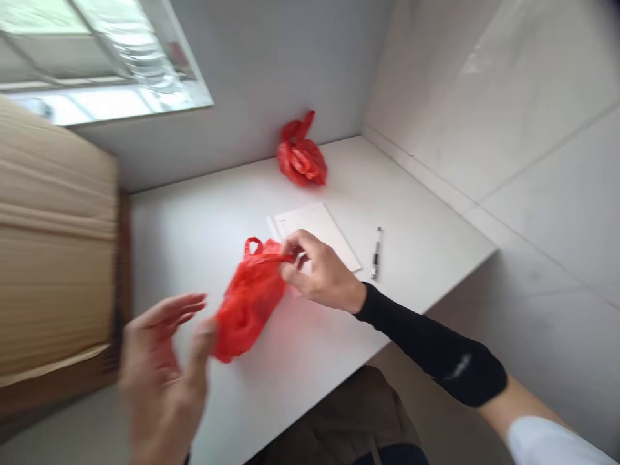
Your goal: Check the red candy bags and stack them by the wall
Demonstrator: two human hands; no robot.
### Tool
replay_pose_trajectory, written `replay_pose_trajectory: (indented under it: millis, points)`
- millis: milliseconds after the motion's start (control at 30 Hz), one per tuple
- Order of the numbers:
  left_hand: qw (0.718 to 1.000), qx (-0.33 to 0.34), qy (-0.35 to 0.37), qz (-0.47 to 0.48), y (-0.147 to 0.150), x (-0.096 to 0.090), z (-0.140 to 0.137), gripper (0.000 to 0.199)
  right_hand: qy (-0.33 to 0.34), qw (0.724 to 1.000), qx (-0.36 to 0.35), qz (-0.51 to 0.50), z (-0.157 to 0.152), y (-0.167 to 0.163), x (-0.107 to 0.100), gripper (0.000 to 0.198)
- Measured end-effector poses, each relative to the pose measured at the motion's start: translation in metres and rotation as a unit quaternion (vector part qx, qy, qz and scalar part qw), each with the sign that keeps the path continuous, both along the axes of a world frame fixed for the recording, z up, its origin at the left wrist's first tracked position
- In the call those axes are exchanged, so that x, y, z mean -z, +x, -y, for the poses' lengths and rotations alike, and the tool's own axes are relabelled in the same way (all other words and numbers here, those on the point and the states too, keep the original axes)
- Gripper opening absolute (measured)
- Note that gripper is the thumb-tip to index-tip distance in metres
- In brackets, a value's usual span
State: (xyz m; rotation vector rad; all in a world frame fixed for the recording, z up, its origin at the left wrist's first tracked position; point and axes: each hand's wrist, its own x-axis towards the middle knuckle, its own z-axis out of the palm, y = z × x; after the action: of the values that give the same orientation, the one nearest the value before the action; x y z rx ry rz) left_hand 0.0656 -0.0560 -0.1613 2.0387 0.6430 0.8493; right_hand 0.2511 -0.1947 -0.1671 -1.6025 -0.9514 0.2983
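Note:
A red plastic bag (pixel 252 297) hangs slanted over the white table, pinched at its upper right edge by the fingers of my right hand (pixel 317 271). One looped handle of the bag stands up at its top. What the bag contains, if anything, cannot be made out. My left hand (pixel 167 368) is blurred at the lower left, its thumb and fingers apart and curved, with the thumb close to the bag's lower left side. Whether that thumb touches the bag is unclear. A black sleeve covers my right forearm.
Behind the bag lies white paper (pixel 320 229) on the white table (pixel 194 219). A pen (pixel 376 255) is to its right. Another red plastic bag (pixel 303 158), bunched up, sits by the back wall. A cardboard box (pixel 58 245) stands at the left, below a window (pixel 97 58).

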Motion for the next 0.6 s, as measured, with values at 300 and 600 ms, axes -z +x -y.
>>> replay_pose_trajectory:
  millis: [300, 600]
  points:
    - [0.995, -0.082, -0.008, -0.056, -0.008, -0.012, 0.001, 0.013, -0.042, 0.995, 0.014, -0.093, 0.0, -0.019, -0.006, 0.01]
    - [0.99, -0.141, -0.011, 0.013, -0.015, -0.018, -0.002, 0.017, 0.012, 0.99, 0.038, -0.136, 0.01, -0.02, -0.004, 0.02]
